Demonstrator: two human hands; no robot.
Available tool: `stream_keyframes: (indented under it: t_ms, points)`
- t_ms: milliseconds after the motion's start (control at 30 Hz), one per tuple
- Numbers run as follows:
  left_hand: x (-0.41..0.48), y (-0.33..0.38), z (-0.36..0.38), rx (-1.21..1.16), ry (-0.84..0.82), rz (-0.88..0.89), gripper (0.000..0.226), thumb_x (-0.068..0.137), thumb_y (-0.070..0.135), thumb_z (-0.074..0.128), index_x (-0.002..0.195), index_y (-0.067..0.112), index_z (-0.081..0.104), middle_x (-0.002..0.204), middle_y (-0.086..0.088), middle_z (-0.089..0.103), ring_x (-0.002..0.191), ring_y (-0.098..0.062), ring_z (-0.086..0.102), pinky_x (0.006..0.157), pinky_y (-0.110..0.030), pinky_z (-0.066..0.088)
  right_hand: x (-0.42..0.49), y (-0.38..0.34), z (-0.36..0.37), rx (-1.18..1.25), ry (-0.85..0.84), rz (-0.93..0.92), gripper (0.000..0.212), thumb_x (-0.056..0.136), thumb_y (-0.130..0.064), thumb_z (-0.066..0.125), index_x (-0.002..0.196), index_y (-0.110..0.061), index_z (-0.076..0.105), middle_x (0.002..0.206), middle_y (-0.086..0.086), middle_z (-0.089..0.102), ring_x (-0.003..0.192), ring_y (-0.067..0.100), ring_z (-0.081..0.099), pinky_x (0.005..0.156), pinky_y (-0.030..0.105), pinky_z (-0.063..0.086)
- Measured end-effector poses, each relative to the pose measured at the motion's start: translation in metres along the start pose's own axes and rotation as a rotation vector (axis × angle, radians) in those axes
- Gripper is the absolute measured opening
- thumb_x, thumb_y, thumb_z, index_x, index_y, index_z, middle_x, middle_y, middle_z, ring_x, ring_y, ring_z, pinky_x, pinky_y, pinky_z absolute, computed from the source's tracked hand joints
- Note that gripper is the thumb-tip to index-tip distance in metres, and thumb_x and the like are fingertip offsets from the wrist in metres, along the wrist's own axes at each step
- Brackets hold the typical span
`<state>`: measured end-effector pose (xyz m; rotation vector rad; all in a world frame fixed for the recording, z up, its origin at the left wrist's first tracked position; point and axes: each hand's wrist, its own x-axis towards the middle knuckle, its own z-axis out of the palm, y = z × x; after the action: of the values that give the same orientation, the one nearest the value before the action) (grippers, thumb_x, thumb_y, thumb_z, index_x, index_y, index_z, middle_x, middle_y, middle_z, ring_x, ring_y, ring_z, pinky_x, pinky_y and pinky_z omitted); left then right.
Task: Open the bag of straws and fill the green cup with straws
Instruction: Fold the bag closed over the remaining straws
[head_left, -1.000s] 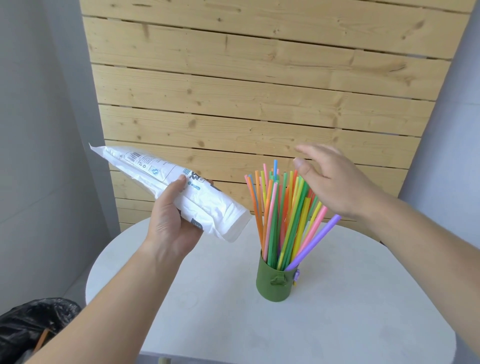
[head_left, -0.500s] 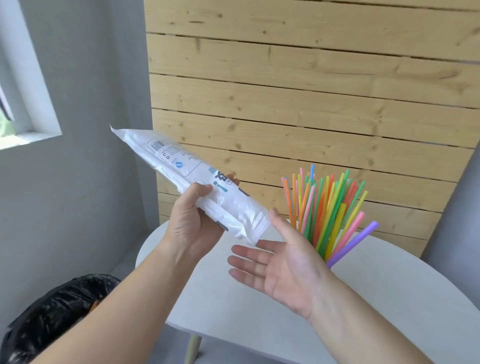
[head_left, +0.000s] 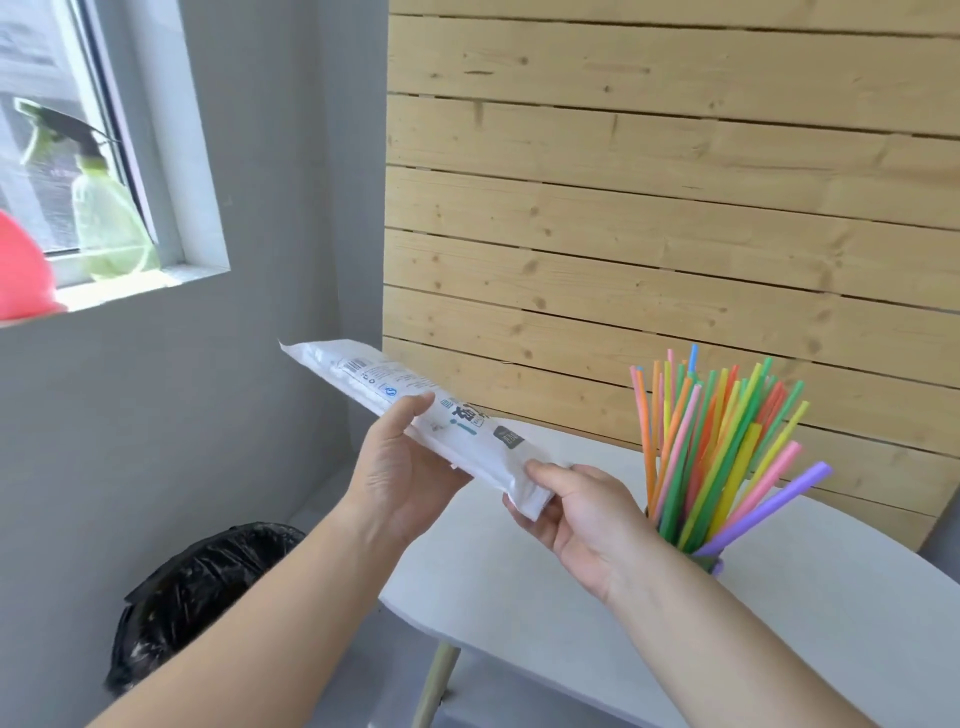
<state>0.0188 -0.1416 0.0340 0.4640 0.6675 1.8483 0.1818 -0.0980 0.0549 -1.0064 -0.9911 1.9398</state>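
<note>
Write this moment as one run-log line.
left hand: grips bag mid-length | right hand: grips bag's near end | straws: upright in cup | cup: on table

One bag (head_left: 415, 410); a left hand (head_left: 400, 478) and a right hand (head_left: 582, 514); one green cup (head_left: 707, 563); straws (head_left: 696, 441) too crowded to count; one table (head_left: 519, 597); one bin (head_left: 208, 582); one spray bottle (head_left: 104, 223).

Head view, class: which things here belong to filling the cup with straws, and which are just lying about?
Job: white bag, gripped by left hand and right hand; coloured straws; green cup, mostly hidden.
Lying about: black-lined bin; green spray bottle on the windowsill; pink object beside it.
</note>
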Motion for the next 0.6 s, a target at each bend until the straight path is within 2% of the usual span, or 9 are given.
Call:
stream_keyframes:
  t_ms: [100, 200, 367, 500, 567, 600]
  points:
    - [-0.005, 0.006, -0.004, 0.007, 0.13, -0.033, 0.049, 0.092, 0.021, 0.065, 0.138, 0.007, 0.054, 0.113, -0.02, 0.071, 0.108, -0.042, 0.067, 0.097, -0.055, 0.055, 0.003, 0.002, 0.002, -0.108, 0.012, -0.024, 0.007, 0.092, -0.004, 0.065, 0.086, -0.002, 0.061, 0.08, 0.017, 0.067, 0.059, 0.026, 0.064, 0.042, 0.025, 0.052]
    - [-0.012, 0.022, -0.016, 0.093, 0.252, -0.064, 0.031, 0.099, 0.021, 0.064, 0.129, 0.011, 0.064, 0.11, -0.015, 0.078, 0.103, -0.036, 0.071, 0.085, -0.051, 0.059, 0.006, 0.005, 0.007, -0.216, 0.013, -0.042, 0.007, 0.092, -0.013, 0.069, 0.087, -0.007, 0.066, 0.07, 0.009, 0.068, 0.048, 0.018, 0.062, 0.041, 0.023, 0.049]
    - [-0.037, 0.055, -0.062, 0.127, 0.44, -0.056, 0.023, 0.104, 0.01, 0.063, 0.126, 0.007, 0.065, 0.122, -0.019, 0.077, 0.093, -0.032, 0.079, 0.072, -0.044, 0.068, 0.015, 0.023, 0.027, -0.348, -0.001, -0.121, 0.009, 0.089, -0.014, 0.073, 0.089, -0.006, 0.068, 0.08, 0.012, 0.075, 0.057, 0.02, 0.068, 0.049, 0.026, 0.053]
    - [-0.064, 0.068, -0.1, 0.061, 0.542, -0.074, 0.018, 0.103, 0.006, 0.063, 0.121, 0.004, 0.066, 0.106, -0.02, 0.081, 0.082, -0.031, 0.082, 0.064, -0.043, 0.068, 0.022, 0.045, 0.057, -0.452, -0.025, -0.183, 0.01, 0.088, -0.013, 0.073, 0.093, -0.006, 0.068, 0.086, 0.011, 0.076, 0.065, 0.022, 0.072, 0.051, 0.027, 0.054]
    - [-0.074, 0.071, -0.122, 0.04, 0.617, -0.095, 0.025, 0.102, 0.01, 0.066, 0.126, 0.003, 0.063, 0.107, -0.023, 0.08, 0.085, -0.034, 0.081, 0.066, -0.044, 0.068, 0.028, 0.057, 0.073, -0.504, -0.044, -0.194, 0.013, 0.089, -0.015, 0.072, 0.097, -0.006, 0.069, 0.092, 0.014, 0.076, 0.071, 0.025, 0.073, 0.05, 0.027, 0.054]
    - [-0.08, 0.074, -0.135, 0.029, 0.67, -0.104, 0.033, 0.101, 0.011, 0.069, 0.131, 0.002, 0.059, 0.114, -0.025, 0.076, 0.093, -0.037, 0.08, 0.073, -0.048, 0.068, 0.032, 0.065, 0.081, -0.535, -0.052, -0.205, 0.013, 0.09, -0.016, 0.071, 0.097, -0.006, 0.069, 0.093, 0.015, 0.076, 0.072, 0.026, 0.073, 0.049, 0.027, 0.054]
